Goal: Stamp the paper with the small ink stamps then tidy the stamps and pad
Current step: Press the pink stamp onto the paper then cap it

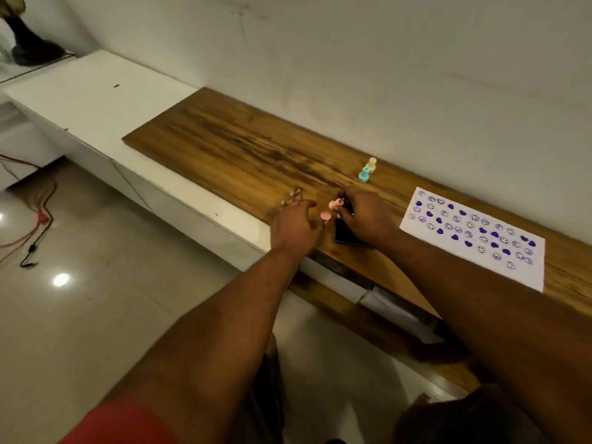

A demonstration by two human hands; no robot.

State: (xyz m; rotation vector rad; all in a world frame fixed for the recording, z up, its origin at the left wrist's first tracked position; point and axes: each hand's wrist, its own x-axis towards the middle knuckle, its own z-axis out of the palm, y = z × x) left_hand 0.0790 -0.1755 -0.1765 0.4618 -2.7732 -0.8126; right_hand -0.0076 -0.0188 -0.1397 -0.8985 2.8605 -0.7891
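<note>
Right hand (pixel 365 216): grip clamped on a pink stamp (pixel 335 204), pinched between thumb and fingertips, low over the wooden worktop (pixel 224 139). The stamp is tilted, its head pointing toward the left hand (pixel 296 225).

Second pink stamp (pixel 326 215): just left of the right grip, between the two hands. Blur makes it hard to tell whether it stands free or touches the left thumb.

Left hand: grip apart, fingers spread and straight, holding nothing, fingertips down on the worktop.

Ink pad (pixel 344 233): dark purple, dark face up, partly hidden beneath the right hand, near the worktop's front edge.

Teal stamp (pixel 364 174) and cream stamp (pixel 371 164): upright, close together, beyond the right grip toward the wall.

Paper (pixel 474 235): flat, well to the right of the right grip, covered in rows of purple hearts and smiley rings.
</note>
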